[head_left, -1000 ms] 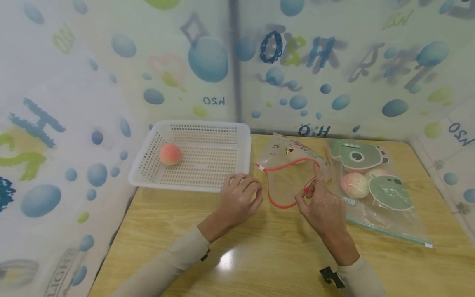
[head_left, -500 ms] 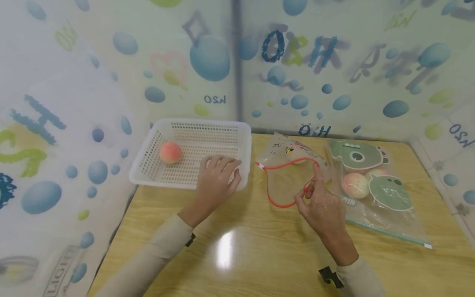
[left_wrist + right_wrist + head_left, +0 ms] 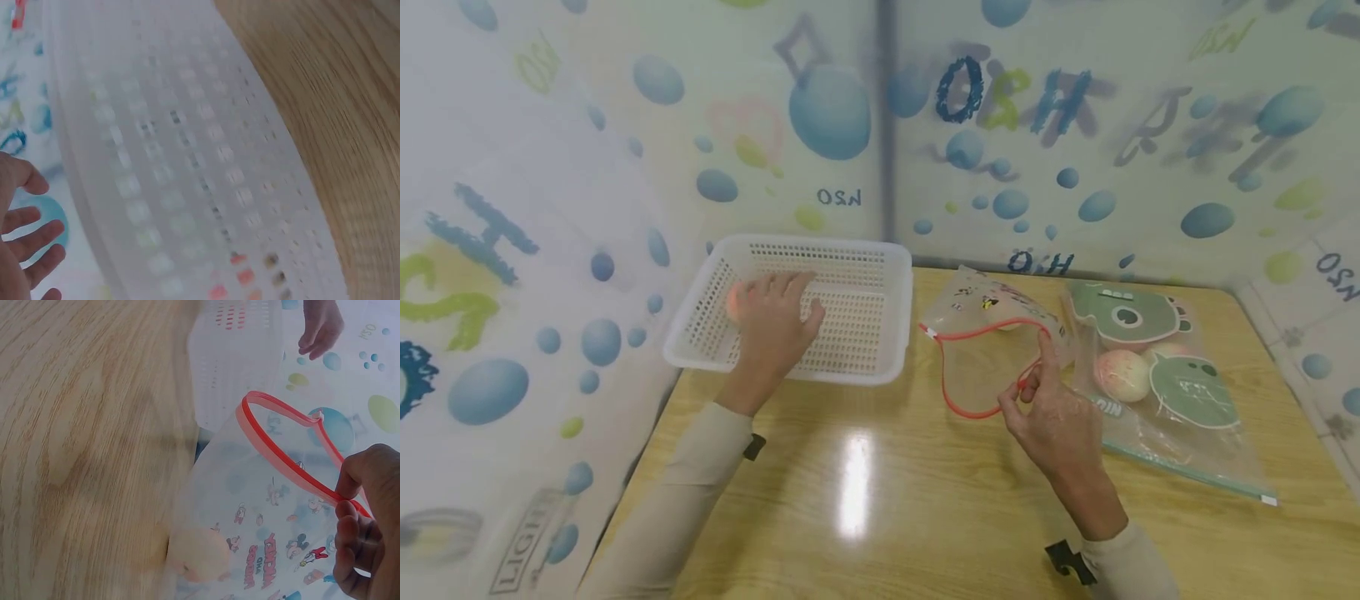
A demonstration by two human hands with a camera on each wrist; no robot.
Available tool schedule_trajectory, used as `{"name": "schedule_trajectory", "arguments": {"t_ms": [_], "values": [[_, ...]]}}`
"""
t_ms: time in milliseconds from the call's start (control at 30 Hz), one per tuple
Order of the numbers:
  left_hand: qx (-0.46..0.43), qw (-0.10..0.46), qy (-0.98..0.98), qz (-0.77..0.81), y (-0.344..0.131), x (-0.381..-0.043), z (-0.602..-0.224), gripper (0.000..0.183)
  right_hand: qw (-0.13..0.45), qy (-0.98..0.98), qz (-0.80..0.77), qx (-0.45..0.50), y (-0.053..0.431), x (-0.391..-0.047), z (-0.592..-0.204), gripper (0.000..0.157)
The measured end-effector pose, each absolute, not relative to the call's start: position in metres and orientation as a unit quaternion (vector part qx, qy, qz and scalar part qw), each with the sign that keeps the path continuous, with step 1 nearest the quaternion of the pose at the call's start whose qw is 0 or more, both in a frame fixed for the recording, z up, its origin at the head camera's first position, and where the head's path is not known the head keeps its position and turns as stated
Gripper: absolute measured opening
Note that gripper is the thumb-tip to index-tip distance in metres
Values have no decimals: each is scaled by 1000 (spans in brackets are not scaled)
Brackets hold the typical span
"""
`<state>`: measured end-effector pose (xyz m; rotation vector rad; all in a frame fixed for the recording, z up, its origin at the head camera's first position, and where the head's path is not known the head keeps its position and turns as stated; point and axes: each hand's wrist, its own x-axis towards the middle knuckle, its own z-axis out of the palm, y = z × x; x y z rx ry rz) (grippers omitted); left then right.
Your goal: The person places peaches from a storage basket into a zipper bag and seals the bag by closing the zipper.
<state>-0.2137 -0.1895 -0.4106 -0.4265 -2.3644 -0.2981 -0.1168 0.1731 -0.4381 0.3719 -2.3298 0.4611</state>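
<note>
My left hand (image 3: pixel 772 329) is over the white slotted basket (image 3: pixel 857 342), its fingers spread and partly covering a pink peach (image 3: pixel 734 305). The left wrist view shows those fingers (image 3: pixel 39 242) apart and empty above the basket's rim. My right hand (image 3: pixel 1063 429) pinches the red zip edge (image 3: pixel 275 447) of a clear cartoon-print zip bag (image 3: pixel 977 375) between thumb and fingers, and the bag's mouth gapes wide. One pale peach (image 3: pixel 199 555) lies inside this bag, as the right wrist view shows.
On the right lies a second zip bag (image 3: pixel 1180 446) with green animal prints and a green zip, holding peaches (image 3: pixel 1122 375). A wooden table (image 3: pixel 925 517) carries everything. Behind it hangs a patterned curtain (image 3: pixel 925 158).
My left hand has moved left from beside the bag, across the basket's front side, to over the peach. The right hand has stayed on the bag's edge.
</note>
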Motion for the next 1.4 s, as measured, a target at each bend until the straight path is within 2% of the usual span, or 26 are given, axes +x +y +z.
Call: {"name": "schedule_trajectory", "arguments": {"t_ms": [233,433,767,1100,1400], "values": [[-67,288,-946,-135,-221,-225,-415,49,371,-899,182,141,176,-115,-440,68],[-31,252,-958,-131,-239,-234,-420,54,368,-901,183,138,180,-115,-440,69],[-15,196,-973,-121,-254,-242,-431,61,371,-899,184,139,181,-115,-441,70],[1,74,-994,-81,-268,-246,-433,78,365,-901,187,139,181,-116,-442,70],[-3,20,-999,-41,-270,-250,-438,82,364,-901,190,141,182,-116,-442,72]]}}
